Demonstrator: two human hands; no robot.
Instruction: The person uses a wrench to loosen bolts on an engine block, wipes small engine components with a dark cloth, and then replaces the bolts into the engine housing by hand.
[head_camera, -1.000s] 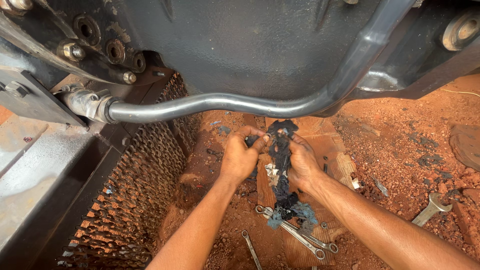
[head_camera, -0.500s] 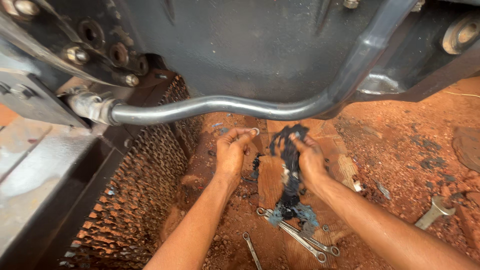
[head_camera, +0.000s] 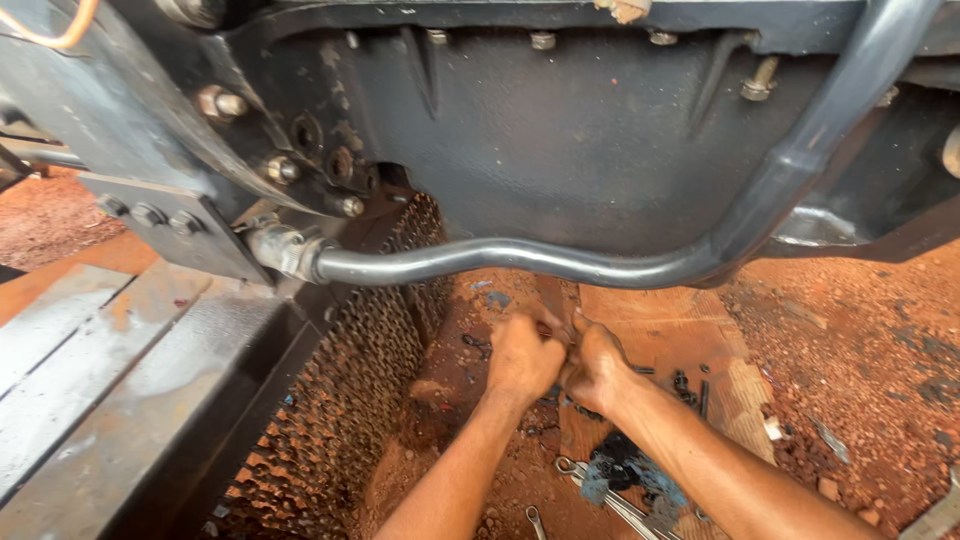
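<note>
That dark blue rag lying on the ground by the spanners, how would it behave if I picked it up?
The rag lies crumpled, so it would probably hang limp. It looks dark and stained, so possibly greasy. It seems to lie partly over the spanners and might drag them.

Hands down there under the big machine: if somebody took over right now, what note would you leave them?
Left hand and right hand: pressed together low over the wooden board, fingers closed around something small; what it is cannot be seen.
The dark rag lies on the ground by the right forearm, on top of the wrenches.
A small wrench lies apart, nearer the left forearm.
Overhead: the black metal casing and a bent grey pipe, neither touched.
Done: rag is put down.
Left: whatever the fingers are working on is unfinished.
</note>
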